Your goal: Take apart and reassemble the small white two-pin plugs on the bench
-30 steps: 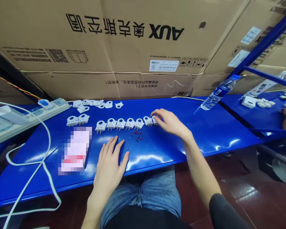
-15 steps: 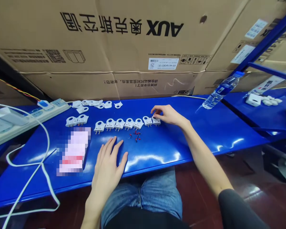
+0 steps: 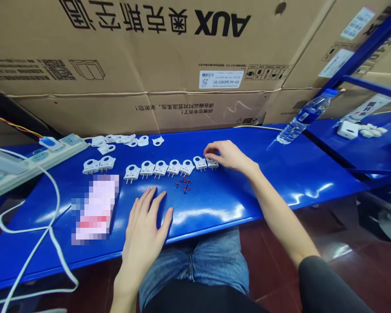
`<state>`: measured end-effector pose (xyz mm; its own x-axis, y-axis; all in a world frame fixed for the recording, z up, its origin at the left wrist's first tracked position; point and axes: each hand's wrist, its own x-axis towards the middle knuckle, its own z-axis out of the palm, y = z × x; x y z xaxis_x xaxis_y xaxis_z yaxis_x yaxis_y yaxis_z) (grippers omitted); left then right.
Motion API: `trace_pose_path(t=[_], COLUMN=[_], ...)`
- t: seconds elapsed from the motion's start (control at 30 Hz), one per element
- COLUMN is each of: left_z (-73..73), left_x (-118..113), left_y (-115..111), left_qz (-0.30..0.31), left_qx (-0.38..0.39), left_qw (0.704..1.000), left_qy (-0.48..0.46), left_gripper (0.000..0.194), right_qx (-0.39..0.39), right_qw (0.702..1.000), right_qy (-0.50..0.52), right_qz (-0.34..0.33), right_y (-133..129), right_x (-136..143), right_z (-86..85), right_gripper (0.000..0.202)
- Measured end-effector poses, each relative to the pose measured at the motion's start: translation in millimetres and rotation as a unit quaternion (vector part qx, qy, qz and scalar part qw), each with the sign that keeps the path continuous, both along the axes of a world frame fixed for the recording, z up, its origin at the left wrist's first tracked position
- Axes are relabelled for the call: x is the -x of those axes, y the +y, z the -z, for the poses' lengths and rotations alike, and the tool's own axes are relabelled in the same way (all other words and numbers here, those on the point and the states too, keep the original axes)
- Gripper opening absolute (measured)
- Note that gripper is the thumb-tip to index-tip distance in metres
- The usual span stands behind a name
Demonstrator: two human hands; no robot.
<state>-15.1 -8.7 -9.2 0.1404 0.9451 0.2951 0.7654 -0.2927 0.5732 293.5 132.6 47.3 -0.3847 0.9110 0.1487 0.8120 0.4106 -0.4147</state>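
Observation:
A row of several white plug pieces with round holes and metal pins lies across the blue table (image 3: pixel 228 195). My right hand (image 3: pixel 223 154) is at the rightmost plug piece (image 3: pixel 212 164), its bent fingers pressed together over the top edge. My left hand (image 3: pixel 149 217) rests flat near the front edge, fingers spread, holding nothing. Between the hands lie small red and black parts (image 3: pixel 186 186). Two more plug pieces (image 3: pixel 107 163) sit to the left, and behind them is a group of loose white covers (image 3: pixel 117 139).
Far left are a white power strip (image 3: pixel 61 148) and a looping white cable (image 3: pixel 57 195). A blurred pink object (image 3: pixel 97 204) lies left of my left hand. A water bottle (image 3: pixel 304 116) leans at the right, before large cardboard boxes (image 3: pixel 169 56). A blue post rises beyond it.
The view has shifted slightly, so the box and the left-hand items appear a little further left. My right hand stays at the rightmost plug piece; my left hand stays flat.

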Motion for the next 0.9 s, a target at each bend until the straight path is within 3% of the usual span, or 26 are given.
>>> trace_pose_path(t=[0.4, 0.6, 0.9], left_z=[-0.2, 0.9, 1.1], left_x=[0.5, 1.6, 2.0], left_y=[-0.5, -0.2, -0.5], left_qz=[0.002, 0.002, 0.007], left_qx=[-0.004, -0.015, -0.028], left_qw=[0.999, 0.997, 0.992], left_qy=[0.032, 0.079, 0.123], left_gripper=[0.048, 0.049, 0.048], right_qx=[0.005, 0.048, 0.065], right_qw=[0.999, 0.998, 0.997], right_qy=[0.025, 0.017, 0.013], right_qz=[0.022, 0.029, 0.026], right_y=[-3.8, -4.4, -4.2], right_x=[1.7, -6.0, -7.5], right_z=[1.2, 2.0, 1.5], right_gripper=[0.027, 0.013, 0.012])
